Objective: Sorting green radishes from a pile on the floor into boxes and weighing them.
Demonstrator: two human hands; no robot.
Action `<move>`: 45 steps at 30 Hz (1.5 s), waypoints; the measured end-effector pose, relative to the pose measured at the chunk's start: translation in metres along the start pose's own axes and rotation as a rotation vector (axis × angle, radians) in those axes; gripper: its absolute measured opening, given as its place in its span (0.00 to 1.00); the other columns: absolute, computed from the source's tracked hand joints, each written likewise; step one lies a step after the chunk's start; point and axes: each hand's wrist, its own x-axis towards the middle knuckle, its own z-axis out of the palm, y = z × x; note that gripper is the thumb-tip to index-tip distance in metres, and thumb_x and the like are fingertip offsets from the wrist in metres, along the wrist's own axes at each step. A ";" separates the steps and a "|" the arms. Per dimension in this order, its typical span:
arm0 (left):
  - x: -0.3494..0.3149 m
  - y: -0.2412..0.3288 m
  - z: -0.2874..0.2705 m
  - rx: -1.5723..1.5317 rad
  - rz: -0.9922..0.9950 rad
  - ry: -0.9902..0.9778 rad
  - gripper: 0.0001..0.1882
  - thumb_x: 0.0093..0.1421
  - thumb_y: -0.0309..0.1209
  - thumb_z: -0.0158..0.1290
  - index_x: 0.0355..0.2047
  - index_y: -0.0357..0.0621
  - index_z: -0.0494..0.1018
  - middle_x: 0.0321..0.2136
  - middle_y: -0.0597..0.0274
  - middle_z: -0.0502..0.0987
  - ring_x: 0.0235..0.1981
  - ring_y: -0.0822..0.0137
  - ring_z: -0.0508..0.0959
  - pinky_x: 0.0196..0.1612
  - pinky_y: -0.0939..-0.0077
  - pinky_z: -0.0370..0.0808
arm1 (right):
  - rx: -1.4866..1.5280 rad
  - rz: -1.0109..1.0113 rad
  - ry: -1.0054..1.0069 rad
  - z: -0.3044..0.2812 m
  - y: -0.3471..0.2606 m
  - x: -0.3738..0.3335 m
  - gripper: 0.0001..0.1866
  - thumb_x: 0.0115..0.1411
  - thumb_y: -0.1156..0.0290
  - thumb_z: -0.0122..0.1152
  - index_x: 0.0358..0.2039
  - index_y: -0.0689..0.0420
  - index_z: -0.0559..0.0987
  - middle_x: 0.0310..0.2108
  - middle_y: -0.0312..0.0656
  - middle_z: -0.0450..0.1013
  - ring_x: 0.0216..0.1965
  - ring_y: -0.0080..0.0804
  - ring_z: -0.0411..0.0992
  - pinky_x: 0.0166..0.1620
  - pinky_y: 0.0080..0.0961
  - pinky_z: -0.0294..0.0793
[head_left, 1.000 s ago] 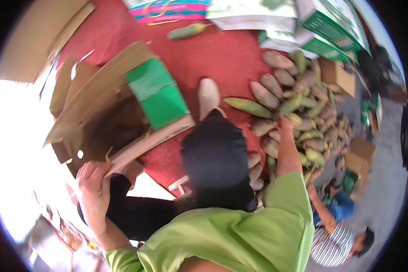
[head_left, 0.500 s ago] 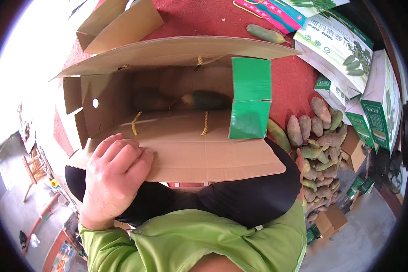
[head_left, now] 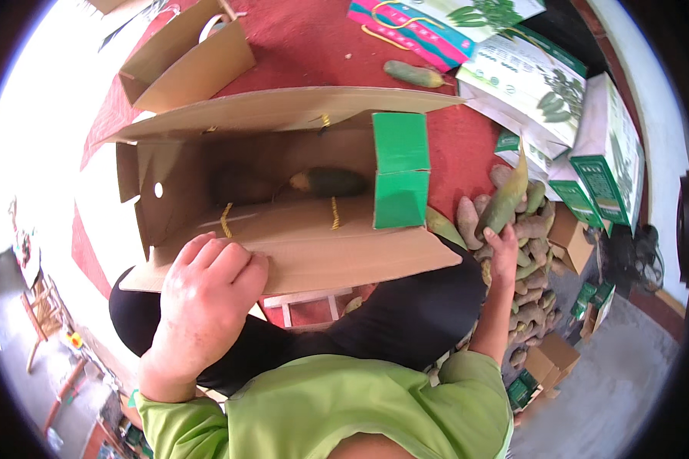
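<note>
An opened cardboard box (head_left: 352, 256) lies before my knees, its flaps spread and yellow rope loops showing on its inner walls. Inside rests a green radish (head_left: 335, 182) with a brownish end; a darker shape left of it is too shadowed to name. My left hand (head_left: 210, 294) grips the near flap, fingers curled on the cardboard. Out to the right, my right hand (head_left: 503, 249) holds a long green radish (head_left: 507, 200) by its lower end, its pale tip pointing up, above a heap of radishes (head_left: 532, 294).
Printed white and green cartons (head_left: 520, 84) stand at the far right beside a pink and blue bag (head_left: 417, 34). One loose radish (head_left: 415, 74) lies on the red mat (head_left: 306, 46). Another open cardboard box (head_left: 199, 73) stands at the far left. Small brown boxes (head_left: 551, 359) sit beyond the heap.
My right hand has come into sight at the heap with a radish lifted in it. My left hand keeps its hold on the flap. The view has shifted somewhat to the right.
</note>
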 end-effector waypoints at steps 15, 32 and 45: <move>-0.017 0.002 -0.001 -0.002 0.000 -0.010 0.08 0.45 0.24 0.50 0.29 0.41 0.73 0.24 0.60 0.68 0.31 0.58 0.72 0.38 0.65 0.71 | -1.104 -0.899 -0.783 0.196 -0.295 -0.051 0.31 0.38 0.60 0.70 0.42 0.64 0.74 0.38 0.46 0.71 0.43 0.46 0.68 0.46 0.38 0.68; -0.018 0.001 0.004 -0.044 -0.004 -0.034 0.13 0.42 0.28 0.51 0.31 0.38 0.72 0.28 0.59 0.68 0.33 0.60 0.72 0.45 0.64 0.71 | -1.760 -0.727 -1.077 0.401 -0.132 0.028 0.11 0.49 0.69 0.60 0.34 0.55 0.82 0.37 0.45 0.78 0.41 0.39 0.77 0.43 0.34 0.76; -0.015 -0.004 0.007 -0.027 0.054 -0.008 0.10 0.45 0.31 0.52 0.28 0.41 0.73 0.26 0.58 0.67 0.30 0.60 0.70 0.49 0.53 0.71 | -1.649 -0.745 -1.279 0.426 -0.021 0.045 0.11 0.51 0.72 0.55 0.33 0.55 0.83 0.35 0.46 0.79 0.37 0.43 0.78 0.40 0.39 0.78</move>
